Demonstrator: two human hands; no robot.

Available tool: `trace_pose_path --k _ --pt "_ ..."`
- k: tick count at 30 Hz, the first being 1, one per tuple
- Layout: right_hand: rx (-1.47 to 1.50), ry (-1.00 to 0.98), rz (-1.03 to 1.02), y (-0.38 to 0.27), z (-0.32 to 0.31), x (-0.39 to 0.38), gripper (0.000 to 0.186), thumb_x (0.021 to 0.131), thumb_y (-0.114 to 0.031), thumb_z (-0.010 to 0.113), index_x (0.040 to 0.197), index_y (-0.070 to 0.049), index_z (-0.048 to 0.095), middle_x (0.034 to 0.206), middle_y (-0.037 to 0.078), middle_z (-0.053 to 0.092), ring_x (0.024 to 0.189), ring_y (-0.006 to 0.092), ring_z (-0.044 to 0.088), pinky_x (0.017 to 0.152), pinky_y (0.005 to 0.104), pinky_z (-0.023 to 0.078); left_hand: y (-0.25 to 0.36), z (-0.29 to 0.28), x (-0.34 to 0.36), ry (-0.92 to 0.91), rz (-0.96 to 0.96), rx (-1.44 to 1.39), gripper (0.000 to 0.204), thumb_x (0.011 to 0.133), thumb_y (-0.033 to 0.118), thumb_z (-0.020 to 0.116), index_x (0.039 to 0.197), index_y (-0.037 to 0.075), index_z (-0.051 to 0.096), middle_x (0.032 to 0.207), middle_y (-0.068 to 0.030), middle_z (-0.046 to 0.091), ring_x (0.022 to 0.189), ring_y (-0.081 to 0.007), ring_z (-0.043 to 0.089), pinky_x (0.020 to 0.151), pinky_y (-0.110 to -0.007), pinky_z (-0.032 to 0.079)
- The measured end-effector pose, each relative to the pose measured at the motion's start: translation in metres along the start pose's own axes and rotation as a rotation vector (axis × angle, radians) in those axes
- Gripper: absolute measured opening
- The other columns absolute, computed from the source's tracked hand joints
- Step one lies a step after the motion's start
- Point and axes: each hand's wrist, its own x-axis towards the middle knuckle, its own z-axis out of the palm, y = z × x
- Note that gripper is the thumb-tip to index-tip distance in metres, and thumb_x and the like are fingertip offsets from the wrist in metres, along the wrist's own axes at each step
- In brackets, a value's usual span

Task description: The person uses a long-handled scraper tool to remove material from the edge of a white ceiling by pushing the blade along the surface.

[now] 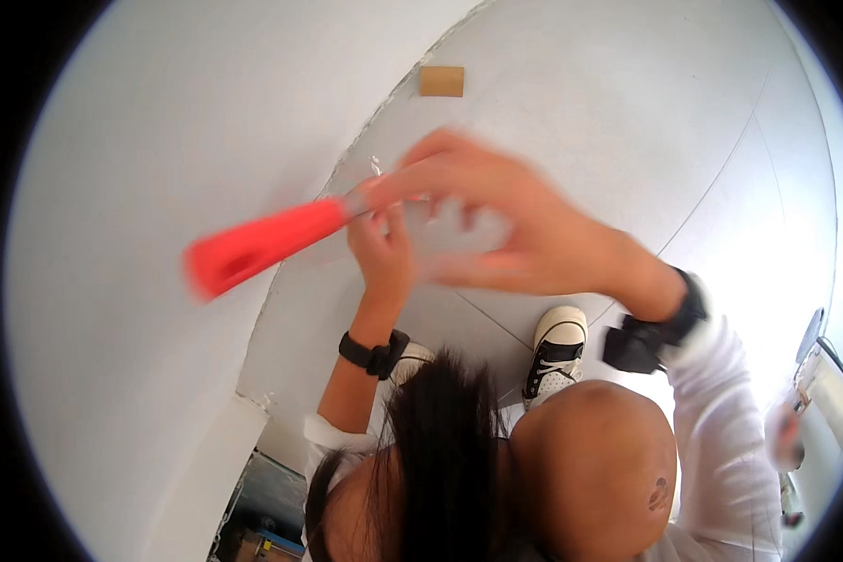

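A tool with a bright red handle (267, 248) is held in the air, its handle pointing left with a dark hole near the end. At its right end a thin metal neck shows; the working end is hidden behind my fingers. My left hand (386, 253) closes on the metal part, partly covered by my other hand. Over it reaches my right hand (525, 220), smeared by motion. Its thumb stands well apart from the fingers, and the index finger stretches across the tool's neck. Whether that finger touches the metal, I cannot tell.
A white wall (159, 169) rises at the left, its rough bottom edge meeting the grey tiled floor (628, 112). A small tan block (441, 81) lies on the floor by the wall. My black-and-white shoe (557, 356) and bent knee (590, 459) are below. Assorted items stand at the right edge.
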Motion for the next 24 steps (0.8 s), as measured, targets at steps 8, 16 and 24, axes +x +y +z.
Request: trace_pose_path --k 8,16,24 --pt "0.629 -0.214 1.001 0.090 0.132 -0.006 0.048 0.102 -0.052 0.048 0.114 -0.007 0.059 0.097 0.003 0.059 0.078 0.0160 0.058 0.069 0.0332 0.048 -0.012 -0.066 -0.034 0.113 -0.239 -0.348 0.029 0.096 0.008 0.064 0.123 0.002 0.056 0.126 -0.0104 0.059 0.113 -0.0207 0.059 0.103 -0.036 0.046" --pt "1.362 0.298 0.824 0.139 0.166 0.008 0.038 0.098 -0.045 0.058 0.118 -0.012 0.054 0.104 0.001 0.057 0.086 0.0116 0.056 0.071 0.0281 0.046 -0.005 -0.087 -0.060 0.019 -0.293 -0.295 0.035 0.101 0.021 0.054 0.131 0.002 0.055 0.133 -0.0124 0.055 0.121 -0.0220 0.054 0.104 -0.039 0.044" --pt "0.956 0.484 0.616 0.122 0.131 0.029 0.039 0.092 -0.021 0.068 0.119 -0.008 0.043 0.093 0.006 0.061 0.062 0.0110 0.059 0.053 0.0260 0.046 -0.025 -0.112 -0.101 0.227 -0.761 -0.985 0.048 0.102 0.042 0.056 0.137 0.010 0.052 0.132 -0.0070 0.055 0.111 -0.0214 0.054 0.100 -0.041 0.043"
